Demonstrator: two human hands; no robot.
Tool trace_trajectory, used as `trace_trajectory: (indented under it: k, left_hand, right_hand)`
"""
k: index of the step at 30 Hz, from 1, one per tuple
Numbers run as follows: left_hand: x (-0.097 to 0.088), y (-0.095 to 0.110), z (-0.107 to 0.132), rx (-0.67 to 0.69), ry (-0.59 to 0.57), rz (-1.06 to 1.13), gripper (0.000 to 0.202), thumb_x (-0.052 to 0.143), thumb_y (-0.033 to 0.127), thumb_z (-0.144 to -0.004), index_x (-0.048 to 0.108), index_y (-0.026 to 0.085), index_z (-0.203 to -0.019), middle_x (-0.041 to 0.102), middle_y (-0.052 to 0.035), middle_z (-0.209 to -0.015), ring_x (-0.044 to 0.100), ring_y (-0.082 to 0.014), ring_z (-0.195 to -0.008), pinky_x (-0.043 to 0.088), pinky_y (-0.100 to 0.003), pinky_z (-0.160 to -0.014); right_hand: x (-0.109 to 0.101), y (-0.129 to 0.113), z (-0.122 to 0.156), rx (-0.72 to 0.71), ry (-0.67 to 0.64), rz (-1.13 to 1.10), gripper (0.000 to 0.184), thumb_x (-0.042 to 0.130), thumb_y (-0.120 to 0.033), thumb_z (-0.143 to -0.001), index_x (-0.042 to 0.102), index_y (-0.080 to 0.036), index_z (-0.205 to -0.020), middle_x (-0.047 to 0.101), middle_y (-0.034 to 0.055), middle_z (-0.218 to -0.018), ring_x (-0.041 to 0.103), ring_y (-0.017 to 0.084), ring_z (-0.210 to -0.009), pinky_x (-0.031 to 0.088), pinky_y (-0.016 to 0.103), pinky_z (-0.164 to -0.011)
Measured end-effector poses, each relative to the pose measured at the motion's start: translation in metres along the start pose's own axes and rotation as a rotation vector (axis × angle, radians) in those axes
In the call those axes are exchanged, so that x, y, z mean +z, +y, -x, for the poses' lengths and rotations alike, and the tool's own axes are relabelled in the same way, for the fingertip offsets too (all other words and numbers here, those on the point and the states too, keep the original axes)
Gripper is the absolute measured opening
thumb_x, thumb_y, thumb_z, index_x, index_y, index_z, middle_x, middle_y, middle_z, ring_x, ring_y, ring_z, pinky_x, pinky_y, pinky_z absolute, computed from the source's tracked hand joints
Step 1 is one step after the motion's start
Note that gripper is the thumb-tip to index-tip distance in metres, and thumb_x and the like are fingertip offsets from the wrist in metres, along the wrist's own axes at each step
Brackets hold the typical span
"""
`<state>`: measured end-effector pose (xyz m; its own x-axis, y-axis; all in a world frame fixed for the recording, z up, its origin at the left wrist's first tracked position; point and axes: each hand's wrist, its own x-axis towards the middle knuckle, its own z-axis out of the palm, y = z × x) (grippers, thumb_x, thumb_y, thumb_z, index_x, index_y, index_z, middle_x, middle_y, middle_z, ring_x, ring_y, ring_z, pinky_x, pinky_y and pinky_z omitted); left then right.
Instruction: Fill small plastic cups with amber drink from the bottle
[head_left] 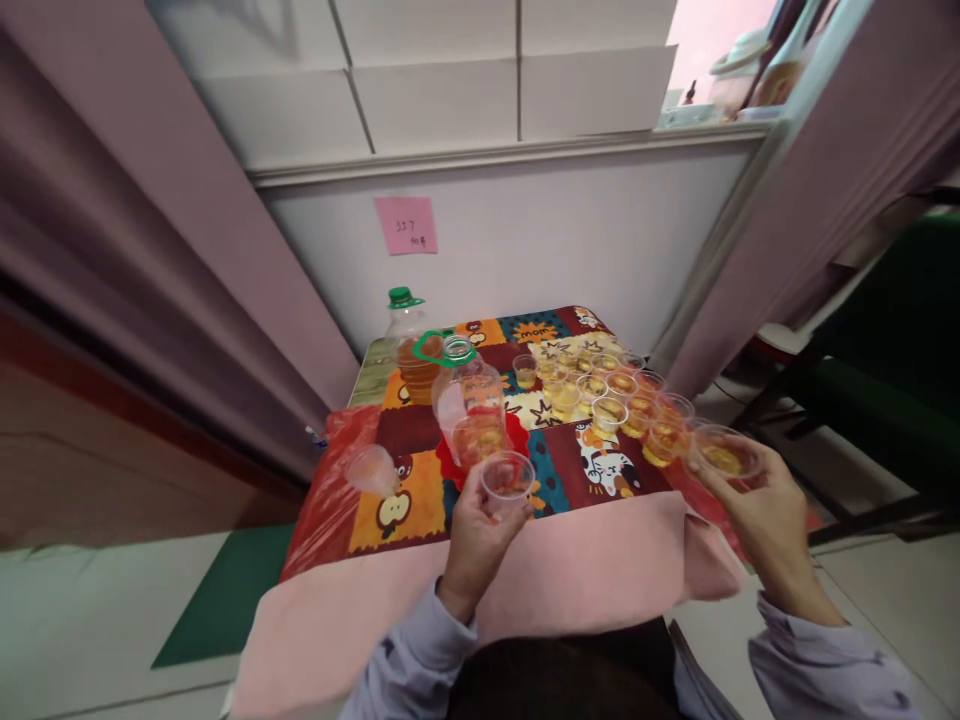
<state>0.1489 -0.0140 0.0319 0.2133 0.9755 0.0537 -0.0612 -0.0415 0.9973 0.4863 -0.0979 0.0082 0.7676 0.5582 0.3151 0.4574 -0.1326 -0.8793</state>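
Observation:
My left hand [472,535] is closed round a clear plastic cup [508,483] that looks empty, held over the near part of the small table [375,520]. My right hand [757,505] grips another clear cup [721,452] holding amber liquid, at the table's right edge. Just beyond the left cup stands an open clear bottle [469,405] with a green ring and amber liquid low inside. Several filled cups [611,395] crowd the right half of the colourful cartoon cloth.
A second bottle [409,345] with a green cap stands at the table's far left. A stack of empty cups [371,468] lies tilted at the left. A pink cloth [585,570] drapes the near edge. A pink note [406,224] hangs on the wall. Dark furniture [892,400] stands right.

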Motion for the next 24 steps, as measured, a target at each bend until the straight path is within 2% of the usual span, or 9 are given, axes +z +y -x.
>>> trace_trajectory:
  k: [2,6,11,15,18,24]
  left_hand:
    - [0.001,0.004,-0.002,0.017,0.001,0.011,0.059,0.092,0.037,-0.076,0.065,0.022,-0.126,0.078,-0.0110,-0.124,0.076,-0.0284,-0.117,0.059,-0.045,-0.106]
    - [-0.003,0.010,-0.001,0.046,0.010,-0.010,0.059,0.092,0.036,-0.075,0.066,0.023,-0.126,0.077,-0.0096,-0.125,0.074,-0.0280,-0.119,0.057,-0.045,-0.109]
    - [-0.028,0.001,0.013,-0.011,0.077,-0.020,0.061,0.091,0.039,-0.076,0.063,0.025,-0.128,0.077,-0.0092,-0.122,0.075,-0.0284,-0.118,0.059,-0.045,-0.105]
    - [-0.055,-0.017,0.023,-0.044,0.193,-0.040,0.064,0.092,0.044,-0.073,0.063,0.023,-0.126,0.077,-0.0113,-0.122,0.075,-0.0301,-0.117,0.059,-0.048,-0.106]
    - [-0.071,-0.023,0.030,-0.056,0.261,-0.076,0.065,0.091,0.050,-0.074,0.063,0.023,-0.126,0.077,-0.0129,-0.124,0.075,-0.0315,-0.120,0.058,-0.050,-0.109]
    - [-0.091,-0.023,0.038,-0.074,0.302,-0.112,0.064,0.089,0.055,-0.075,0.065,0.023,-0.125,0.077,-0.0129,-0.125,0.076,-0.0326,-0.120,0.061,-0.049,-0.106]
  right_hand:
    - [0.010,-0.038,0.009,0.006,-0.154,-0.161,0.069,0.094,-0.064,-0.067,0.074,-0.025,-0.120,0.078,0.0131,-0.129,0.074,0.037,-0.119,0.062,0.054,-0.100]
    - [0.044,-0.103,0.025,0.060,-0.430,-0.412,0.069,0.099,-0.054,-0.066,0.073,-0.027,-0.124,0.079,0.0124,-0.132,0.074,0.036,-0.126,0.065,0.051,-0.100]
    - [0.090,-0.167,0.015,-0.022,-0.637,-0.519,0.065,0.097,-0.050,-0.071,0.070,-0.026,-0.125,0.080,0.0129,-0.130,0.075,0.034,-0.125,0.065,0.050,-0.101]
    - [0.124,-0.214,-0.011,-0.239,-0.669,-0.446,0.061,0.093,-0.046,-0.074,0.067,-0.025,-0.124,0.078,0.0127,-0.130,0.077,0.033,-0.119,0.065,0.050,-0.099]
    - [0.148,-0.239,-0.029,-0.422,-0.663,-0.340,0.060,0.090,-0.046,-0.077,0.068,-0.023,-0.127,0.079,0.0123,-0.129,0.076,0.032,-0.117,0.064,0.049,-0.099]
    - [0.181,-0.261,-0.047,-0.712,-0.559,-0.026,0.055,0.084,-0.035,-0.079,0.073,-0.022,-0.131,0.081,0.0108,-0.124,0.079,0.031,-0.108,0.062,0.047,-0.098]
